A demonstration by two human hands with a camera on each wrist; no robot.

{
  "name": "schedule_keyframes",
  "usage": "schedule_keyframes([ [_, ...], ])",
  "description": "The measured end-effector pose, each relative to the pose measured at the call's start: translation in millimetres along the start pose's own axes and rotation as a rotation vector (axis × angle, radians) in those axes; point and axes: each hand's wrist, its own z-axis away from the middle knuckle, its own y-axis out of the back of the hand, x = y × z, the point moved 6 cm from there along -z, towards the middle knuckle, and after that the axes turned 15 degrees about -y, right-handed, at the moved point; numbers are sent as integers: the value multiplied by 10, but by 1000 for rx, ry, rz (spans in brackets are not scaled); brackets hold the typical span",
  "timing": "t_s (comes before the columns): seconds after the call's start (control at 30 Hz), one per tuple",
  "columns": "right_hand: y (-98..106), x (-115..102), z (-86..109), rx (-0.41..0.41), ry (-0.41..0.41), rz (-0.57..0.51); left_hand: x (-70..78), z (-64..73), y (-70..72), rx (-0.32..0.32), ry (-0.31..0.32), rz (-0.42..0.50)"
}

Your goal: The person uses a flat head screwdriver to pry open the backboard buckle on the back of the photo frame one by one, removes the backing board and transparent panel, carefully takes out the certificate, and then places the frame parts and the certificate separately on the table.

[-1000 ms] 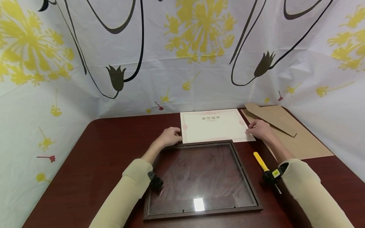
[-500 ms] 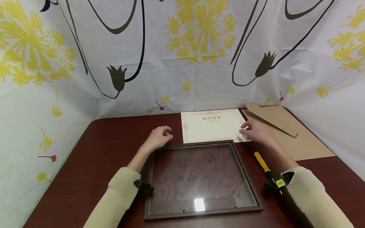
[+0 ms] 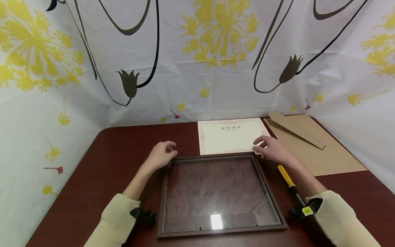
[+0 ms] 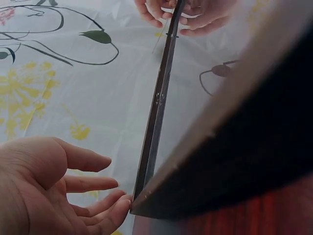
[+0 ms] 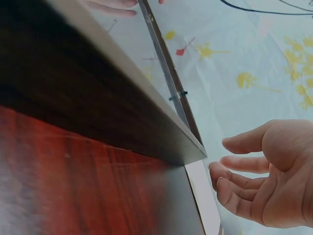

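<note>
A dark brown picture frame point(image 3: 185, 234) with a glass pane lies flat on the table. My left hand point(image 3: 161, 155) is at its far left corner, fingers loosely bent and holding nothing. In the left wrist view, the fingertips point(image 4: 123, 205) are right at the frame's corner. Over by the far right corner, my right hand point(image 3: 272, 150) hovers with relaxed fingers and nothing in them; its fingertips overlap the lower right of a certificate sheet point(image 3: 228, 139). That pale sheet, bordered in pink, lies flat behind the frame. The right wrist view has the fingers point(image 5: 239, 186) just beside the frame's corner point(image 5: 195, 154).
To the right of the frame lies a screwdriver point(image 3: 287, 176) with a yellow handle, its tip end hidden by the wrist camera. Brown kraft board point(image 3: 333, 154) with a folded flap covers the back right. Patterned cloth point(image 3: 185, 79) hangs behind the dark red table point(image 3: 123, 151).
My left hand has moved left and nearer, away from the certificate's left edge to the frame's corner. My right hand has left the sheet's right edge, drifting left and nearer. The certificate stays put.
</note>
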Motion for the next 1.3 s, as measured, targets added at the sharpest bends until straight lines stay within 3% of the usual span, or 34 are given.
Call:
schedule_keyframes([
  [0.37, -107, 6, 82, -4, 58, 80, -50, 242, 91, -1, 27, -26],
  [0.83, -157, 32, 105, -57, 81, 109, -152, 493, -28, -68, 65, 2],
  [1.3, -136, 51, -2, -125, 36, 192, -188, 538, -105, -60, 107, 55],
])
